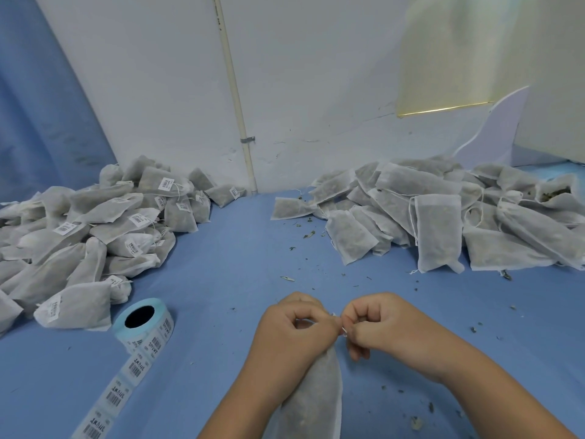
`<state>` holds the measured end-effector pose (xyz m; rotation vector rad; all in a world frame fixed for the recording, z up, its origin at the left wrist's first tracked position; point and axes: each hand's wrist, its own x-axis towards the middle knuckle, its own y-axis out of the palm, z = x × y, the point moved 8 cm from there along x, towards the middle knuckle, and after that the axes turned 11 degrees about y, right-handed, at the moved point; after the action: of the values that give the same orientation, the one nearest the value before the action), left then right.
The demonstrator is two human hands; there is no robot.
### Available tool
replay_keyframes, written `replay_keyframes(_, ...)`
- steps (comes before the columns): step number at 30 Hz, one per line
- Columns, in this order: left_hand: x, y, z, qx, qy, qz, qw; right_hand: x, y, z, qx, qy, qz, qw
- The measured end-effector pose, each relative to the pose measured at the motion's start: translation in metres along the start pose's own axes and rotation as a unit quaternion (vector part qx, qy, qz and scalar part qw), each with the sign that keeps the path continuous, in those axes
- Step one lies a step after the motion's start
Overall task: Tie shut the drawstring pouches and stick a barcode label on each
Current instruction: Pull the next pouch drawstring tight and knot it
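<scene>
A: Head view. Blue surface [221, 280] backed by a cracked white wall [152, 90], with a pipe [234, 90] down it. Position of the work?

B: Near edge, middle: one filled pouch [316, 394], upright, neck uppermost. Left hand [294, 327] curled round the neck. Right hand [380, 327] pinching the drawstring [343, 331] just beside it.

A: Handling?

B: Judged light and soft: thin fabric, loose dried fill. Liable to tear or spill if yanked. Best held at the gathered neck and tightened by the string alone.

A: Room to move?

B: Labelled heap [95, 236] along the left edge into the far left corner. Unlabelled heap [443, 217] toward the far right. Label roll [144, 324] near left, strip trailing to the near edge. Open blue between the heaps, crumbs [307, 236] scattered. No label seen on the held pouch.
</scene>
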<state>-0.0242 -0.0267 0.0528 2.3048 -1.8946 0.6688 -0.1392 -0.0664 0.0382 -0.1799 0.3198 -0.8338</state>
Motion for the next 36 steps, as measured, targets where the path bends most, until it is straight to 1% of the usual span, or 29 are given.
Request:
replay_keyframes(5, -0.001, -0.001, 0.002, 0.007, -0.005, -0.002, 1.000, -0.001, -0.001, 0.001, 0.019, 0.001, 0.004, 1.000)
replay_keyframes(10, -0.002, -0.006, 0.003, 0.018, -0.025, -0.009, 1.000, -0.003, -0.009, 0.006, 0.083, -0.034, -0.043, 0.995)
replay_keyframes(15, -0.002, -0.005, 0.006, 0.035, -0.032, -0.004, 0.999, -0.003, -0.008, 0.009, 0.082, -0.048, -0.056, 0.994)
replay_keyframes(20, 0.000, -0.008, 0.010, 0.067, -0.013, -0.018, 0.998, 0.001, -0.015, 0.004, 0.110, -0.053, -0.129, 0.984)
replay_keyframes(27, 0.002, -0.006, 0.012, 0.187, 0.050, 0.009, 0.981, 0.001, -0.018, 0.000, 0.003, -0.051, -0.212, 0.976)
replay_keyframes(30, 0.002, -0.003, 0.012, 0.228, 0.076, 0.029, 0.970, -0.002, -0.014, 0.005, -0.076, -0.073, -0.234, 0.966)
replay_keyframes(33, 0.001, -0.001, 0.012, 0.264, 0.094, 0.050, 0.959, -0.004, -0.010, 0.012, -0.144, -0.093, -0.252, 0.952)
replay_keyframes(36, 0.000, 0.000, 0.009, 0.282, 0.109, 0.054, 0.952, -0.004, -0.009, 0.012, -0.163, -0.086, -0.248, 0.951)
